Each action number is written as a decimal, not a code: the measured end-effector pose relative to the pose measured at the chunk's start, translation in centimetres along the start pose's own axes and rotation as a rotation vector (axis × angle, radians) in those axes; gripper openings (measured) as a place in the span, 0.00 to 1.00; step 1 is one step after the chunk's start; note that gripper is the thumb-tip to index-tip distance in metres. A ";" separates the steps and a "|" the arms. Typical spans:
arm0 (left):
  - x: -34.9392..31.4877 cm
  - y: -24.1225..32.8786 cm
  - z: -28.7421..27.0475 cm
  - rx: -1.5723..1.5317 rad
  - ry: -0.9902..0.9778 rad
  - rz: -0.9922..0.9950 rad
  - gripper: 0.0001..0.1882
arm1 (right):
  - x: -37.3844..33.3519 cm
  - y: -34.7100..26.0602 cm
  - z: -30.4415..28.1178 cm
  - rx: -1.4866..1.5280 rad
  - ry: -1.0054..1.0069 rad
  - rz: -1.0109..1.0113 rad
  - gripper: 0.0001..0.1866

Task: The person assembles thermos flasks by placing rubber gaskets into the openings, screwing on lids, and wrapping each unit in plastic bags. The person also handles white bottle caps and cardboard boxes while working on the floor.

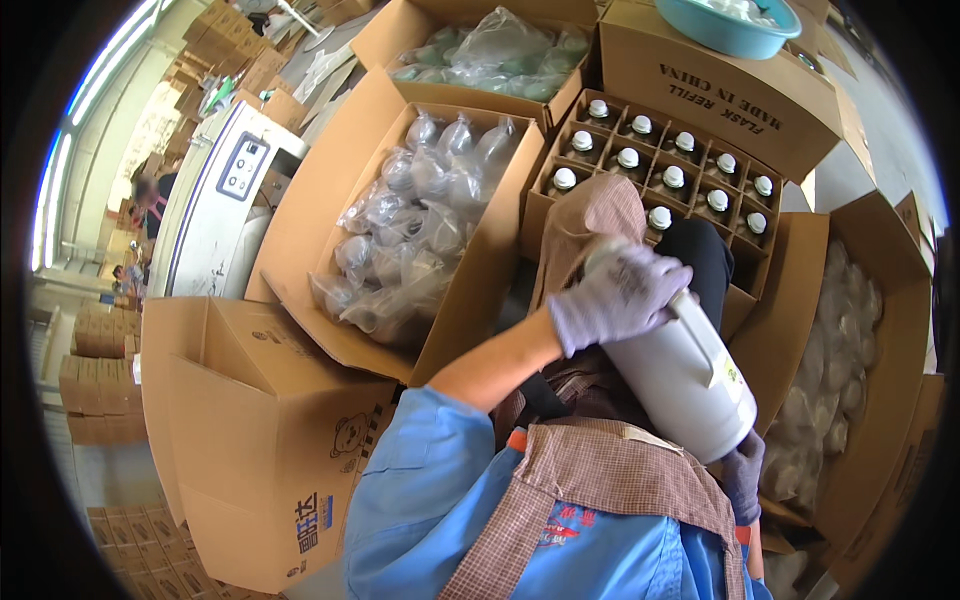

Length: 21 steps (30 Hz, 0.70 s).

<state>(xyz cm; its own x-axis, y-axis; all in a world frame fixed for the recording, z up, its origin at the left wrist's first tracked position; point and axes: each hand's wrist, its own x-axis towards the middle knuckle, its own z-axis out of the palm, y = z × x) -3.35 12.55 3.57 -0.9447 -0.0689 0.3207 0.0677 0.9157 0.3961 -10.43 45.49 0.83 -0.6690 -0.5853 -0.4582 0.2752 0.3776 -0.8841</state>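
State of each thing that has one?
Pale grey cylindrical handled flask: tilted, held
Left grey-gloved hand: curled around flask's upper end
Right grey-gloved hand: at flask's lower end, grip partly hidden
White-capped bottles: upright, capped
Brown divided cardboard carton: open
Brown cardboard cartons of clear-bagged items: open
Round light-blue plastic basin: holding white items

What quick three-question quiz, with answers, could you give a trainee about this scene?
1. Which hand holds the grey flask at the end nearer the divided box: left or right?
2. True or false: both hands are bare.
3. Fill in the blank: the bottles in the divided box have ____ tops.

Key:
1. The left hand.
2. False; the left hand is gloved, and so is the right hand.
3. White.
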 end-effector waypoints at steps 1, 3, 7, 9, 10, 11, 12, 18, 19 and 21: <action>1.2 -1.0 -0.9 0.077 -0.071 0.030 0.25 | 0.5 -0.8 0.1 -0.103 -0.099 0.042 0.18; 2.6 -2.8 -1.6 0.059 0.026 0.187 0.27 | 1.6 -5.7 0.8 -0.386 -0.320 0.037 0.14; 4.0 -6.0 -0.3 -0.041 0.073 0.397 0.27 | 8.9 -10.5 -0.6 -0.197 -0.146 -0.210 0.09; 4.7 -6.4 -1.4 0.027 -0.100 0.424 0.33 | 12.9 -14.2 3.0 -0.364 0.086 -0.457 0.11; 5.5 -6.2 -2.3 0.066 -0.110 0.469 0.35 | 15.5 -13.9 4.5 -0.120 0.163 -0.519 0.15; 5.1 -7.2 -2.3 0.036 -0.157 0.484 0.37 | 17.3 -15.6 5.0 -0.441 0.129 -0.623 0.18; 7.1 -5.7 -3.5 0.005 -0.248 0.495 0.37 | 20.2 -15.3 6.4 -0.355 0.170 -0.804 0.19; 5.8 -4.2 -2.3 -0.144 -0.299 0.400 0.24 | 26.0 -11.4 11.8 0.103 -0.271 -0.608 0.19; 5.2 -4.3 -1.9 -0.185 -0.314 0.362 0.24 | 25.5 -10.5 11.8 0.058 -0.196 -0.597 0.19; 5.1 -3.3 -3.3 -0.330 -0.350 0.274 0.24 | 24.4 -10.5 11.0 -0.048 -0.187 -0.617 0.20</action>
<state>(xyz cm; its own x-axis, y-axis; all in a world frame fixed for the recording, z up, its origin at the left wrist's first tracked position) -7.34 7.84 6.68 -0.9247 0.3420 0.1671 0.3700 0.7050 0.6051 -22.07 19.31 -2.06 -0.5615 -0.8187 0.1205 -0.1556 -0.0386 -0.9871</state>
